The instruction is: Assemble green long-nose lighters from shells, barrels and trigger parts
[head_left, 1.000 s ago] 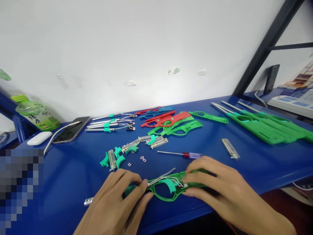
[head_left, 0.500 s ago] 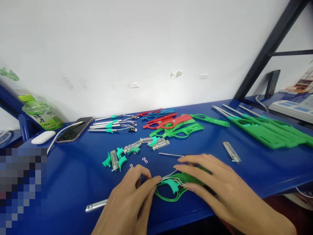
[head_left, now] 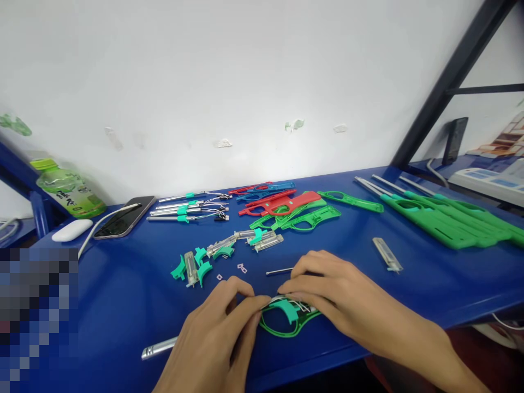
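Note:
A green gas lighter half-shell (head_left: 282, 333) lies at the front of the table, a teal trigger (head_left: 290, 311) seated across its finger loop. Thin white wires (head_left: 303, 305) run along the shell above the trigger. My left hand (head_left: 223, 322) is closed on the shell's narrow end, where a metal lighter tube (head_left: 159, 348) sticks out to the left. Over the wires, my right hand (head_left: 323, 289) has its fingers drawn together at the loop's upper edge and covers most of the handle. Behind that hand lies a thin screwdriver shaft (head_left: 278, 271), its handle hidden.
Clear fuel tanks (head_left: 268, 241) and teal triggers (head_left: 204, 271) lie mid-table. Behind are wired metal tubes (head_left: 167, 218), red shells (head_left: 286, 204) and green shells (head_left: 313, 219). Assembled green lighters (head_left: 442, 224) lie right; a phone (head_left: 125, 218) and bottle (head_left: 69, 188) left.
My right hand has moved left and its fingers have drawn together over the wires, covering part of the screwdriver shaft. My left hand stays in place on the shell.

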`<state>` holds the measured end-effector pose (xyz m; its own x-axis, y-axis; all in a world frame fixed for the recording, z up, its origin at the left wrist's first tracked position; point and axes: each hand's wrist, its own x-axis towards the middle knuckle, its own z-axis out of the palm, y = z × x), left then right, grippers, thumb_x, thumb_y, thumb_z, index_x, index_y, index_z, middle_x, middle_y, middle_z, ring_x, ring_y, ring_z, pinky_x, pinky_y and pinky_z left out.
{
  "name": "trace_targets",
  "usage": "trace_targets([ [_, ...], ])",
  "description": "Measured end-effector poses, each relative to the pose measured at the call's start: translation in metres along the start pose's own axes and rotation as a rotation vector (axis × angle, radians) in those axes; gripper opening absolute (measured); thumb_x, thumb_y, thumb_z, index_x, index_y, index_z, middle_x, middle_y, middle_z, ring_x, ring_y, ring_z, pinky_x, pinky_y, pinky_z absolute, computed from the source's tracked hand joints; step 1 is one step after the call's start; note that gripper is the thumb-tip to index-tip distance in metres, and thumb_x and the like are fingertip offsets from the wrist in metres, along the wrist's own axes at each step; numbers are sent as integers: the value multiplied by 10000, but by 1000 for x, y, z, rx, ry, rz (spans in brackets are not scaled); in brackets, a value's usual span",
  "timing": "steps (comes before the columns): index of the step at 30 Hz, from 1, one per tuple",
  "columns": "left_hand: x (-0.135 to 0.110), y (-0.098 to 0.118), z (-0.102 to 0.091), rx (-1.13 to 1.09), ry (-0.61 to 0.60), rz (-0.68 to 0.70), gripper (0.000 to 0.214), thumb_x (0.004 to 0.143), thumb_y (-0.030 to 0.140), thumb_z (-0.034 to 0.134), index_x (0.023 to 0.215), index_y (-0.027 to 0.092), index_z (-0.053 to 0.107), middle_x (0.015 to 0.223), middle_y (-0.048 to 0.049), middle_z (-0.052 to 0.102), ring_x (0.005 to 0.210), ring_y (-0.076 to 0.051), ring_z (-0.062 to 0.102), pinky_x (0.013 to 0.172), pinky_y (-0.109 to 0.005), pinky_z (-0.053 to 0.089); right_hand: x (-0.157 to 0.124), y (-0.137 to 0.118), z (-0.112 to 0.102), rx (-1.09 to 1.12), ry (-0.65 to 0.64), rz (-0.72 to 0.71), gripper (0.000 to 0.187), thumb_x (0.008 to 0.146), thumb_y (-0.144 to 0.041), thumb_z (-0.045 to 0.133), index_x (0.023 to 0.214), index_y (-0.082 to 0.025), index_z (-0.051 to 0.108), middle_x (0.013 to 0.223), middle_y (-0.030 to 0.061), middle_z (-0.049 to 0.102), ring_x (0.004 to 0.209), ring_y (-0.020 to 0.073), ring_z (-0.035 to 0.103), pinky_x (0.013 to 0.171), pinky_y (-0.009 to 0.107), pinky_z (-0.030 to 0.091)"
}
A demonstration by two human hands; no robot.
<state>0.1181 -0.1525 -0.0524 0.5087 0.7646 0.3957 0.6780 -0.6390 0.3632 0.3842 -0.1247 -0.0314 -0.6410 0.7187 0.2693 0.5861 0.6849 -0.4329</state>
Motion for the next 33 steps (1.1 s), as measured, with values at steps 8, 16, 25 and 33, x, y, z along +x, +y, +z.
trace_targets([
  [8,3,0,3,80,40,59,348,1108,137,501,1385,304,628,1123,-7,687,925,-148,735,813,-302,653,-4,2,5,-38,-10,-15,442,1068,11,511,1289,-322,700,1141,-13,693,1007,164,671,910,332,461],
  [16,1,-3,6,127,35,101,315,1109,135,493,1370,267,611,1125,-19,692,884,-158,749,772,-313,650,-7,2,10,-102,88,-86,381,1079,-24,514,1257,-299,707,1126,-6,718,978,166,703,872,326,477],
  [25,7,2,4,168,83,141,234,1113,148,446,1237,244,620,1035,-12,713,811,-172,754,689,-311,640,-7,3,11,-98,107,-109,314,1119,-83,500,1276,-291,675,1131,2,716,978,179,684,855,318,479],
  [33,7,-1,2,200,67,147,249,1119,156,440,1279,240,611,1045,-14,712,834,-174,761,707,-318,654,-8,5,10,-82,75,-95,283,1121,-116,534,1298,-294,666,1159,1,741,1009,192,710,914,356,507],
])
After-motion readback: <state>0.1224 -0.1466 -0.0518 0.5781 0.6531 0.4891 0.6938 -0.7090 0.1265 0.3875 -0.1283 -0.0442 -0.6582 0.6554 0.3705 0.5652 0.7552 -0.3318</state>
